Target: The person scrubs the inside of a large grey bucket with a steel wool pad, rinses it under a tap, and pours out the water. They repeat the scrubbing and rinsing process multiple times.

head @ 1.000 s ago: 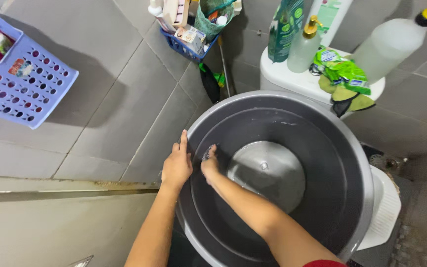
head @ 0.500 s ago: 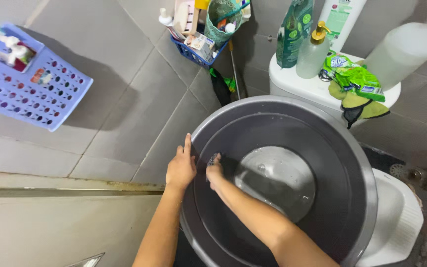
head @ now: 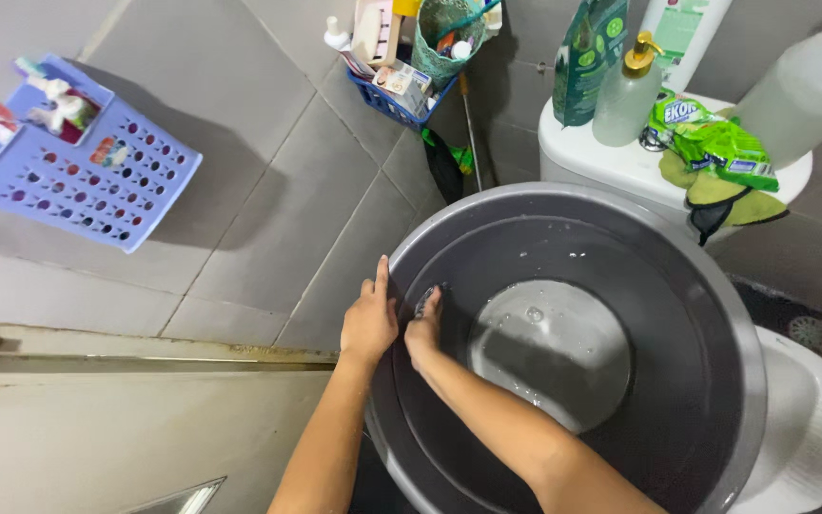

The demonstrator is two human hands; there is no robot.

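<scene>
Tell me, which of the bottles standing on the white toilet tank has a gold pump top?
The small clear bottle, in the middle of the row on the toilet tank. The green pouch left of it and the tall white bottle behind show no pump.

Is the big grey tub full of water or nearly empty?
Nearly empty: the grey tub holds only a shallow pool of water at its bottom; its walls are bare.

Showing two bare forearms, no sleeves reaching the wrists. Wearing no gloves, rings, watch or bands on left hand (head: 369,324) or right hand (head: 422,335). Nails looking short, unpainted as far as visible.
</scene>
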